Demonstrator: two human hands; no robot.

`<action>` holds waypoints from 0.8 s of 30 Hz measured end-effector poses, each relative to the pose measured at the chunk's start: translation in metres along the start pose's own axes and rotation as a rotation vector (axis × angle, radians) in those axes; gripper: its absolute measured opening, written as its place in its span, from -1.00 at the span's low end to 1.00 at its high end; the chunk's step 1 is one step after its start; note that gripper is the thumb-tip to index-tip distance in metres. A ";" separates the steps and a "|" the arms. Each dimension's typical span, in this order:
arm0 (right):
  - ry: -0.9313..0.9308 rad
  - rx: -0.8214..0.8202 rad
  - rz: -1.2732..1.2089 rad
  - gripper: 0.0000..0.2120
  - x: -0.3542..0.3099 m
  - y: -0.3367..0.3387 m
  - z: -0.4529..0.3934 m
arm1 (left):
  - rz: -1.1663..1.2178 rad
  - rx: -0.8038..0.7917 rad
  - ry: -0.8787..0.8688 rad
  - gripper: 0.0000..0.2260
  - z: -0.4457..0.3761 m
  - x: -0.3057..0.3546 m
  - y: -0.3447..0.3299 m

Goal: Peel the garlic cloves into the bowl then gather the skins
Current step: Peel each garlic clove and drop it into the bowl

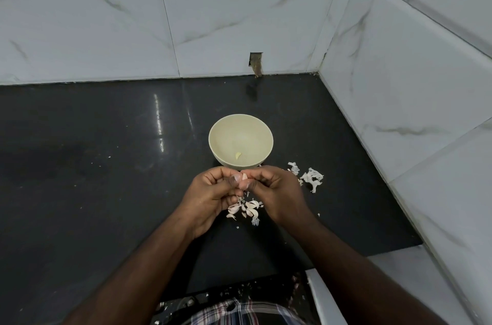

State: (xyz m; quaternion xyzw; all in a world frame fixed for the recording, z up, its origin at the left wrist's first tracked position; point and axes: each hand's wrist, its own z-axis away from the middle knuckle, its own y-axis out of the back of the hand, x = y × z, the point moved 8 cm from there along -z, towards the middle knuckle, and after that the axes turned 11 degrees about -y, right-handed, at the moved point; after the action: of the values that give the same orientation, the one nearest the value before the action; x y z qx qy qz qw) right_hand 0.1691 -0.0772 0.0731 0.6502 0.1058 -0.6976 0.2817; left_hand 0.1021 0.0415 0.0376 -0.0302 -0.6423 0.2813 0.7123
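A pale green bowl (241, 122) stands on the black counter (106, 165), with one peeled clove (238, 155) inside near its front wall. Just in front of the bowl, my left hand (213, 197) and my right hand (274, 191) meet above the counter. Both pinch one pinkish garlic clove (244, 177) between thumbs and fingertips. Under the hands lies a cluster of unpeeled cloves and skins (246, 210). A second pile of white skins (310, 177) lies to the right of the bowl.
White marble-tiled walls close the counter at the back and on the right, meeting in a corner. A small hole (256, 62) is cut in the back wall. Skin scraps lie along the counter's front edge (239, 290). Tiny flakes dot the counter to the left.
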 end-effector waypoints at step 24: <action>-0.098 -0.006 -0.136 -0.85 0.010 0.002 -0.004 | -0.012 -0.008 0.005 -0.89 -0.001 0.001 0.000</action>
State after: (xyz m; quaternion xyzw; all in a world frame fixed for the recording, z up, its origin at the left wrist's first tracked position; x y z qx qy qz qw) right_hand 0.1737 -0.0788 0.0632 0.6056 0.1380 -0.7460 0.2404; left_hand 0.1033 0.0420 0.0381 -0.0299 -0.6420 0.2742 0.7154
